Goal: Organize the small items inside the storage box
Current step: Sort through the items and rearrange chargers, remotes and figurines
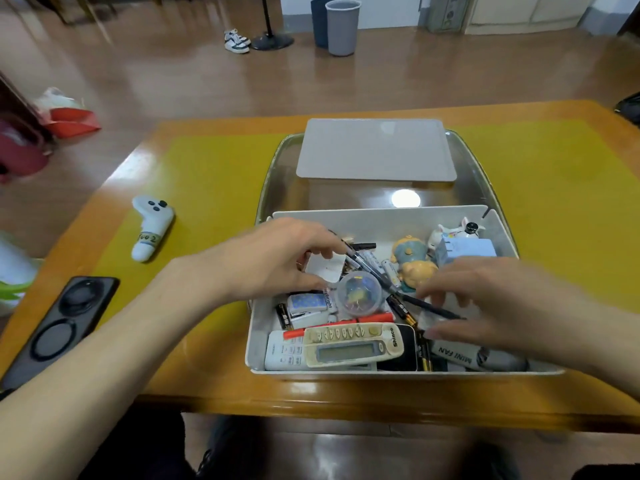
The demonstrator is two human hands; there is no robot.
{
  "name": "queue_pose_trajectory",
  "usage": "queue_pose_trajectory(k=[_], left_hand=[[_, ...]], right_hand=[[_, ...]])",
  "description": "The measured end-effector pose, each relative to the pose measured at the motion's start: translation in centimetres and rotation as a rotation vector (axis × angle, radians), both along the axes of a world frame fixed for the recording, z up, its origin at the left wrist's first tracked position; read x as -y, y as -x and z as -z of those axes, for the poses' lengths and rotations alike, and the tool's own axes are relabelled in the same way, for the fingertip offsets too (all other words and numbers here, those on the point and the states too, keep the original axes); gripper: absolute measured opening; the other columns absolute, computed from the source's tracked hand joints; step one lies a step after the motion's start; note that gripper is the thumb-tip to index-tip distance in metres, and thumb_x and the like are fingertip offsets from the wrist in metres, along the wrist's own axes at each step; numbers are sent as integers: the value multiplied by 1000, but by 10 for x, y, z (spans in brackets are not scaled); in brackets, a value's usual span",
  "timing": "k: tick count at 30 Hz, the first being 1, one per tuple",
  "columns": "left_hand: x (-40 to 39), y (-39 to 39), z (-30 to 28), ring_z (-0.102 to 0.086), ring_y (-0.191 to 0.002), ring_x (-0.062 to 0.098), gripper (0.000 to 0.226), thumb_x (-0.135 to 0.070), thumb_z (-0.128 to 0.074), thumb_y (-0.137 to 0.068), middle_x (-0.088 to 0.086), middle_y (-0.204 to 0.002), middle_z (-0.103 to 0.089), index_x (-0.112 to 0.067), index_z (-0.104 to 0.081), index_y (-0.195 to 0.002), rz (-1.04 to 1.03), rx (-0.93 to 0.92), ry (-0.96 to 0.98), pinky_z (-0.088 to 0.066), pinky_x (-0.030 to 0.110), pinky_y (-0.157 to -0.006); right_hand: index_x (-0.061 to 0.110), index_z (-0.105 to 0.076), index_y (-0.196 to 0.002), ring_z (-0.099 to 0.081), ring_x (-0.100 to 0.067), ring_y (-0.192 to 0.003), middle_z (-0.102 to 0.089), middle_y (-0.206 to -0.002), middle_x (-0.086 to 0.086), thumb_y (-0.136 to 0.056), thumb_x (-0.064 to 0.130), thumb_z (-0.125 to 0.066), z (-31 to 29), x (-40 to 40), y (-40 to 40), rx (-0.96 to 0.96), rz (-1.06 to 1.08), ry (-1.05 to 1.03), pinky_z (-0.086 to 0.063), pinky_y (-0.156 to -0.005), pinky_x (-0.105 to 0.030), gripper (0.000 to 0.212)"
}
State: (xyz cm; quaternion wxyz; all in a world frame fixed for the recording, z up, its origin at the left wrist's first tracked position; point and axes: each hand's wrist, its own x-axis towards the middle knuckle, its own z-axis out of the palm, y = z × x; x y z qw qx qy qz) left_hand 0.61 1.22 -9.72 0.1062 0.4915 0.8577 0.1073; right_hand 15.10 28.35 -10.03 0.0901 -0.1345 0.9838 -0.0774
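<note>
Early stage: storage box (258, 327) w/ jumbled remotes, batteries, pens sits at table's near edge. Left hand (277, 258) pinches black pen (360, 261); right hand (485, 299) blurred, grip unclear. Sorting remains.

My right hand (485, 299) is motion-blurred, so I can't tell if its fingers touch the black pen (398, 289) or anything else. My left hand (277, 261) hides the storage box (256, 341) far-left corner. The phone (59, 327) on the desk (207, 188) is cut off at the frame's left edge; battery labels are too small to read.
</note>
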Motion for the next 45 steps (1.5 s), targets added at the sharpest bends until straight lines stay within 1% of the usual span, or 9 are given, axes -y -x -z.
queue_pose_trajectory(k=[6,11,16,23,29,32,37,41,45], left_hand=[[24,1,6,-50,-121,14,49,-45,-74,-83,-11,-126,-60,-30,-62,-128,-27,-228,49,-43,37,-99],[22,1,27,-42,-127,12,63,-55,-69,-83,-11,-133,-53,-30,-52,-138,-30,-314,92,-30,32,-109],[-7,3,36,-50,-119,18,46,-49,-63,-87,-7,-124,-57,-28,-56,-128,46,-411,146,-34,39,-106],[-23,16,32,-54,-106,16,50,-57,-68,-74,-8,-110,-58,-27,-61,-114,-27,-313,97,-47,35,-89],[-22,5,22,-55,-85,11,47,-57,-69,-69,-17,-97,-59,-39,-38,-100,-106,-160,-130,-52,38,-66],[-41,-4,20,-53,-83,5,48,-44,-81,-70,-18,-92,-57,-39,-42,-98,-82,-12,-227,-46,26,-64],[-78,-28,24,-57,-90,4,48,-45,-80,-70,-18,-99,-57,-37,-49,-105,-19,143,-417,-51,22,-64],[-95,-40,28,-57,-96,1,52,-50,-80,-72,-19,-107,-57,-37,-51,-114,26,171,-422,-53,20,-71],[-93,-27,27,-55,-98,-6,55,-54,-74,-73,-25,-114,-55,-44,-49,-121,22,158,-297,-53,15,-77]], right_hand=[[44,-47,-137,-50,-2,-114,-56,-123,23,-84,71,-54,13,50,4,64,-183,19,-51,-82,-31,60],[44,-53,-134,-51,-1,-108,-59,-115,22,-84,66,-54,15,52,11,43,-226,13,-44,-73,-24,55],[50,-55,-123,-34,29,-88,-44,-96,47,-71,66,-56,15,41,12,70,-176,46,-25,-55,-7,55],[44,-63,-109,-52,10,-89,-60,-92,29,-77,86,-42,14,17,11,30,-49,140,-50,-67,-23,57],[42,-70,-94,-60,0,-77,-65,-79,25,-84,74,-42,-1,-11,14,-172,161,249,-50,-59,-30,43],[40,-72,-95,-63,-2,-76,-69,-82,22,-85,67,-50,1,-18,9,-204,239,367,-51,-61,-34,36],[31,-76,-102,-62,2,-62,-71,-75,15,-90,52,-65,11,-12,4,-132,329,696,-41,-57,-12,26],[18,-76,-92,-58,1,-55,-71,-67,7,-93,29,-72,10,-12,0,1,380,906,-40,-55,-10,11],[30,-71,-94,-56,-3,-63,-69,-77,12,-91,41,-69,-1,-37,-7,-139,375,528,-46,-58,-31,11]])
